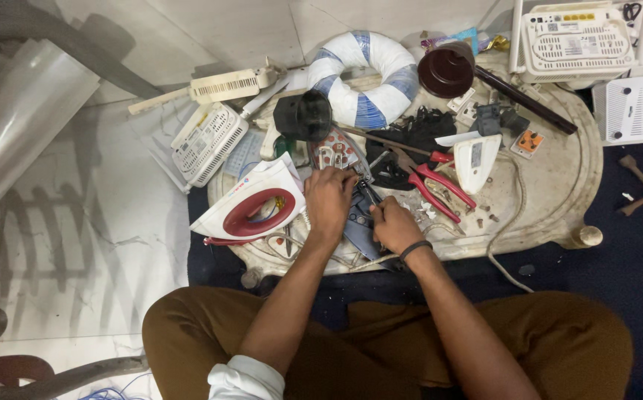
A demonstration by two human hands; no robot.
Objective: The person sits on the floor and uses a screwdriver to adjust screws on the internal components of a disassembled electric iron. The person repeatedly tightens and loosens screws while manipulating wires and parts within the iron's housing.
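Cream tabletop (558, 200), badly cluttered. I see the left hand (329, 198) pressed flat on a dark blue-grey part (358, 226); right hand (389, 222) pinching a thin dark tool (369, 192) over it. White-and-red iron shell (251, 204) crowds the left; red-handled pliers (436, 189) lie just right, striped ring (369, 74) behind.

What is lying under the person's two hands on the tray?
A dark bluish flat part shows between the left hand and right hand, with a thin dark tool; the hands cover the rest.
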